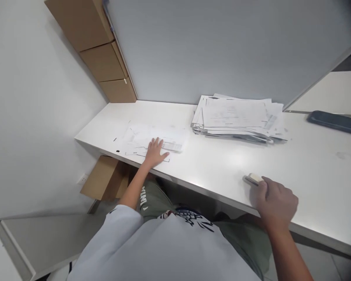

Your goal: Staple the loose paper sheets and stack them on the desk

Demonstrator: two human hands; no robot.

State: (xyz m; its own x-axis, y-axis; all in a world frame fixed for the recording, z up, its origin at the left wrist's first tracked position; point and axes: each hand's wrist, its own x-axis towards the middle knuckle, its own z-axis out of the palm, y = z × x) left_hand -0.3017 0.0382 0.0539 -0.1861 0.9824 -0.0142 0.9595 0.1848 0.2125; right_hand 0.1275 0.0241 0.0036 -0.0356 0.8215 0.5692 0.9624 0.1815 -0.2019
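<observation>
Rested the left hand [155,153], spread and gripping nothing, on printed sheets [171,146] left of the paper stack [236,115] on the bench [213,158], and clutched a stapler-like tool [254,179] in the right hand [277,201], probably risking skewed sheets through sideways palm drag.

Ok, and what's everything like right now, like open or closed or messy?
Left hand: open, on the loose papers
Right hand: closed around the pale-topped tool
Pale-topped tool: held, partly hidden
Loose papers: flat
Paper stack: messy
Lower cardboard box: looks open
Upper cardboard boxes: stacked
</observation>
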